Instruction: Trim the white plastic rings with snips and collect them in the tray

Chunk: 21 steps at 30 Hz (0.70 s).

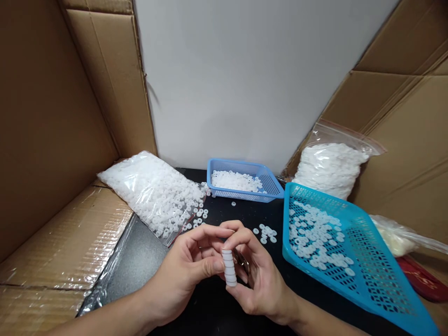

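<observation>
On the left we are seeing a brown cardboard panel [45, 116], and beside it a large clear plastic bag filled with small white rings [150, 191] is lying on its side, with loose white rings [200, 213] resting by its edge on the black tabletop [217, 215]. Our left hand [187, 266] is pressing its thumb against a short column of stacked white rings [229, 268]; whether its other fingers are gripping, we cannot tell. That column is standing nearly upright above the tabletop, and behind it a light blue perforated plastic basket [241, 194] is holding more rings. Our right hand [261, 282] is pinching the column, its thumb supporting the bottom and a finger capping the top. Farther right, a small cluster of white rings [269, 232] is lying near a turquoise perforated plastic basket [285, 233], which is carrying scattered rings, and a clear zip bag packed with white contents [325, 168] is standing behind.
</observation>
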Tool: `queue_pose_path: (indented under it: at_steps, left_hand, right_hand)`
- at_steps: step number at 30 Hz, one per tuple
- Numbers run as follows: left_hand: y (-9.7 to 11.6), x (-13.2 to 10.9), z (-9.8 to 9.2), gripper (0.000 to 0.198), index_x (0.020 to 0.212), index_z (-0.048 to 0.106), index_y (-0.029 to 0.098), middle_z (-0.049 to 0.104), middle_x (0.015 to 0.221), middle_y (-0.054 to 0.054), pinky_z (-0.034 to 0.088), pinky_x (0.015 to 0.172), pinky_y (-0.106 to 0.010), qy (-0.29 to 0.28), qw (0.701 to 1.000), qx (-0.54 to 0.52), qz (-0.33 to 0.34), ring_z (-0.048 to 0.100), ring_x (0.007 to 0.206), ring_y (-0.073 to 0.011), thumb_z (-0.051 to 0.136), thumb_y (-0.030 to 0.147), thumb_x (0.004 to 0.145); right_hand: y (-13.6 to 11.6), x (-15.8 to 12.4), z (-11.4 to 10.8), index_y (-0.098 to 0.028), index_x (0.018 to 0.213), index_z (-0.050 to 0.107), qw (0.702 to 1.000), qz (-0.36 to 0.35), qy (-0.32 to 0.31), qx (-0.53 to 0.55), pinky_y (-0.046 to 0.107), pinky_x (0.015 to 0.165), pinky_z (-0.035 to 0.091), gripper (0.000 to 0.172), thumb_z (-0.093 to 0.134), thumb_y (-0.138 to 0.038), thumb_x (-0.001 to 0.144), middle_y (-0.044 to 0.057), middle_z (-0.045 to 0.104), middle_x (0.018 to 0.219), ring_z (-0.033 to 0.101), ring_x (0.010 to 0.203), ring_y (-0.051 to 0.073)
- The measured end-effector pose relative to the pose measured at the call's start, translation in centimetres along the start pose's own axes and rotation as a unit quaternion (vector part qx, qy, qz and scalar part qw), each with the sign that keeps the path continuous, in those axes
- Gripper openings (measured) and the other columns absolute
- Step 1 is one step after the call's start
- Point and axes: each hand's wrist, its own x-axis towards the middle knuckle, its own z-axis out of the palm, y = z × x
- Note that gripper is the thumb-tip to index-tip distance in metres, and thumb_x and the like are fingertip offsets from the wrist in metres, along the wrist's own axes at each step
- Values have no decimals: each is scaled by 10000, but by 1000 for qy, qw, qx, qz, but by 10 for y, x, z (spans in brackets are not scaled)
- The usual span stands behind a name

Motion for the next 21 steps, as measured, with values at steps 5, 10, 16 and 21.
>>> queue_pose_path:
  at_steps: [5,10,16,21]
  left_hand:
    - [3,-3,2,253,1103,784,219,814,960,-69,603,816,-300,-3,999,-20,-31,783,832,-190,828,256,857]
    - [1,-5,-2,297,1140,740,219,811,924,-65,597,804,-265,-17,999,-28,-17,778,837,-172,825,281,863]
    - [-7,-4,0,487,1088,781,234,816,939,-37,600,813,-223,18,999,27,27,772,878,-168,959,112,652]
    - [-8,-6,3,359,1044,823,247,821,946,-34,617,822,-245,54,997,36,52,783,859,-174,909,106,725]
  right_hand:
    - [1,1,1,-311,1043,575,999,-27,19,-11,215,601,518,365,726,-138,759,43,461,1207,645,868,149]
    - [1,1,-1,-316,1057,583,999,-38,19,-15,290,762,581,365,761,-177,770,46,494,1220,659,989,191]
    - [3,0,-4,-309,1078,603,998,3,60,-12,216,650,537,349,808,-301,795,33,500,1183,580,804,127]
    - [0,0,0,-303,1071,621,995,9,87,-41,220,639,537,305,777,-315,810,45,480,1191,573,774,124]
